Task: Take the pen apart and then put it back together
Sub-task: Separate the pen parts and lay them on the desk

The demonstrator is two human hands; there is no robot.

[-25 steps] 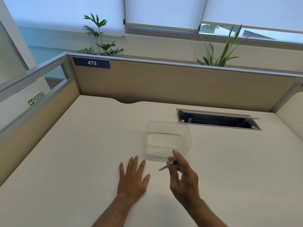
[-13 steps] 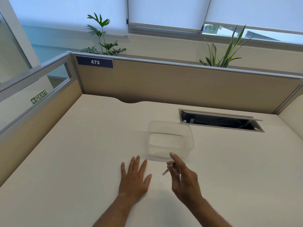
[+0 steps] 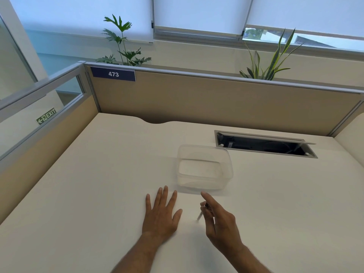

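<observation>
A slim pen (image 3: 200,215) with a dark top and a silvery lower end is pinched in my right hand (image 3: 220,221), just above the desk and in front of the clear box. The pen tilts, with its lower end pointing down and to the left, and its upper part is hidden behind my fingers. My index finger sticks out toward the box. My left hand (image 3: 162,215) lies flat on the desk, palm down and fingers spread, a short way left of the pen and not touching it.
A clear plastic box (image 3: 204,167) without a lid stands on the cream desk (image 3: 88,194) just beyond my hands. An open cable slot (image 3: 264,144) is sunk into the desk at the back right. Beige partitions close the back and left sides.
My right hand has come down and toward me with the pen, whose tip now hangs closer to the desk. My left hand has stayed flat in place.
</observation>
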